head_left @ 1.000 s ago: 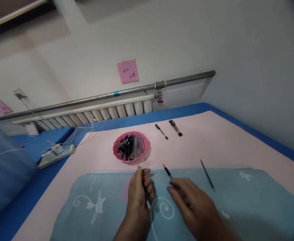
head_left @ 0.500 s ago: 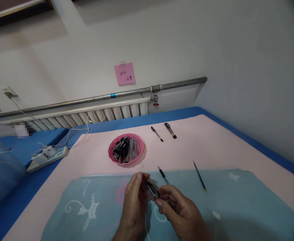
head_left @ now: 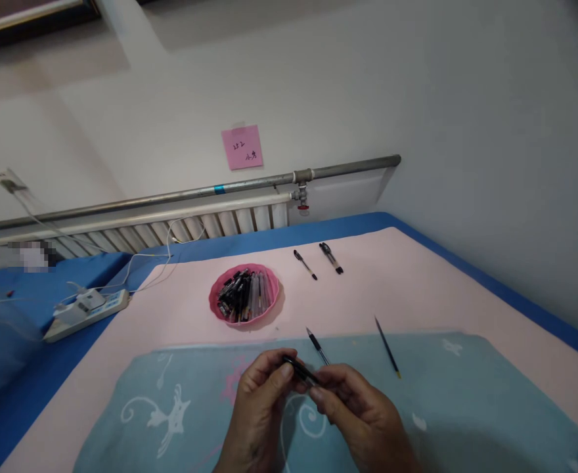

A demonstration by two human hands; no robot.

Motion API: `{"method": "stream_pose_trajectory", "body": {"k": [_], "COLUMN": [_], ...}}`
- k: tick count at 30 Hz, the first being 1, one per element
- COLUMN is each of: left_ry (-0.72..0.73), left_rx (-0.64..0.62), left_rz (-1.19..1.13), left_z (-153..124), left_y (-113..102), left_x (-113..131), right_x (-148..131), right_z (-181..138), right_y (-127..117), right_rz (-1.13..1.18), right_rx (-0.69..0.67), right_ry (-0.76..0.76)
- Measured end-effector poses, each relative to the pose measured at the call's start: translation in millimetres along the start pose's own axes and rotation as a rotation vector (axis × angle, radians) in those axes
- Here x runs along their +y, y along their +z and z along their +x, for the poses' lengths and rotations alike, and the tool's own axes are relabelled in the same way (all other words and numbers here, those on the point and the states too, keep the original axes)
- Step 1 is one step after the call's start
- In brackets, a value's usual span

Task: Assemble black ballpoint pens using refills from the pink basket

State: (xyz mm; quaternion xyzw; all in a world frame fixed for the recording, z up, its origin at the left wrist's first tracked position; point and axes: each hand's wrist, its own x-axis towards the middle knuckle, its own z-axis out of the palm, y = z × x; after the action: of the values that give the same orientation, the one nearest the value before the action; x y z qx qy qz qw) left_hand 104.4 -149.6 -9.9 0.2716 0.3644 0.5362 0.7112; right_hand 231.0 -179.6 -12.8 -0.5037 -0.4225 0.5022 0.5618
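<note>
Between both hands is a black pen (head_left: pixel 301 372), tilted down to the right. My left hand (head_left: pixel 262 401) closes its thumb and fingers on the upper left end. On the other end, my right hand (head_left: pixel 360 410) pinches with thumb and fingertips, hiding part of the pen. Just beyond the hands lies a clear-barrelled pen with a black grip (head_left: pixel 317 344), its lower end hidden by my right hand. To the right rests a thin dark ink refill (head_left: pixel 387 348) with a yellowish end.
A pink basket (head_left: pixel 213 314) holds black caps and clear pen parts. Farther back lie a single capped pen (head_left: pixel 305 265) and a small group of pens (head_left: pixel 331 258). A teal patterned cloth (head_left: pixel 446 401) covers the near table. A power strip (head_left: pixel 92 314) with chargers sits left.
My left thumb has come down onto the pen's upper end, and the left fingers have closed around it. The view has shifted slightly; the things on the table lie as before.
</note>
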Motion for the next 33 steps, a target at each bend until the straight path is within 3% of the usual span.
{"method": "stream_pose_trajectory", "body": {"k": [6, 19, 22, 25, 27, 33], "left_ry": [-0.007, -0.003, 0.005, 0.023, 0.019, -0.051], "left_rx": [-0.001, -0.032, -0.006, 0.078, 0.089, -0.015], "left_rz": [-0.006, -0.014, -0.013, 0.0, 0.022, 0.051], "left_z": [0, 1, 3, 5, 5, -1], "left_y": [-1, -1, -3, -10, -14, -17], "left_x": [0, -3, -2, -1, -2, -2], "right_x": [0, 4, 2, -5, -6, 18], "right_z": [1, 4, 3, 2, 0, -14], "right_y": [2, 2, -13, -41, -57, -63], "right_rz": [0.086, 0.066, -0.12, -0.395, -0.562, -0.948], "right_rx": [-0.007, -0.022, 0.004, 0.162, 0.198, -0.006], "right_ry": [0.084, 0.077, 0.034, -0.056, -0.094, -0.182]}}
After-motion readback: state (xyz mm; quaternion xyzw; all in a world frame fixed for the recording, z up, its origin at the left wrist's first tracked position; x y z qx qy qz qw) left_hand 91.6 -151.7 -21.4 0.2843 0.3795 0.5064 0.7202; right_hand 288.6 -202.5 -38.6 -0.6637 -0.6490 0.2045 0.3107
